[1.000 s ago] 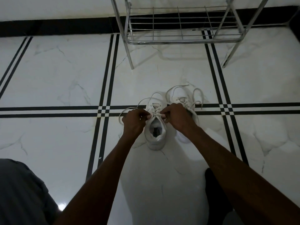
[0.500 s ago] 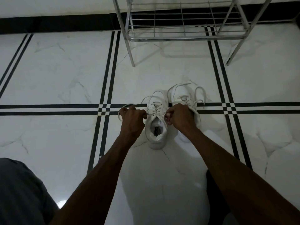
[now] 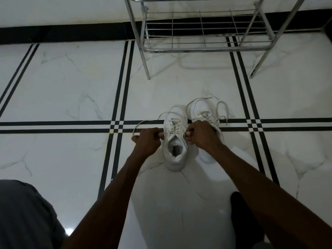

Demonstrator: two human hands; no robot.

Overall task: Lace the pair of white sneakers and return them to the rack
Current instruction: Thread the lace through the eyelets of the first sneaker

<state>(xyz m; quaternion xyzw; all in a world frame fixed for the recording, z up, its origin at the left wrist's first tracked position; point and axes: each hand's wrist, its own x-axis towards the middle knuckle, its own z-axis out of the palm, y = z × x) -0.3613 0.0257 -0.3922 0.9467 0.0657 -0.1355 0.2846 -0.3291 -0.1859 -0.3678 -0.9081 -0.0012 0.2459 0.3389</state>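
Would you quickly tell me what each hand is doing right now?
Left hand: closed, gripping one end of the lace of the left sneaker.
Right hand: closed, pinching the other end of that same lace.

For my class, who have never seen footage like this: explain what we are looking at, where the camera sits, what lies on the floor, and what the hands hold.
There is no machine here. A person wears a wide-angle camera on the head, so the single view looks forward and down along their own two arms.

On the white marble floor with black stripes stand two white sneakers side by side, toes pointing away. The left sneaker is being laced; the right sneaker beside it has loose lace loops lying around it.

The left hand pinches one end of the lace, which loops out over the floor. The right hand pinches the other end, drawing it sideways across the shoe.

Behind them stands a metal wire rack; its lowest shelf holds no shoes yet.
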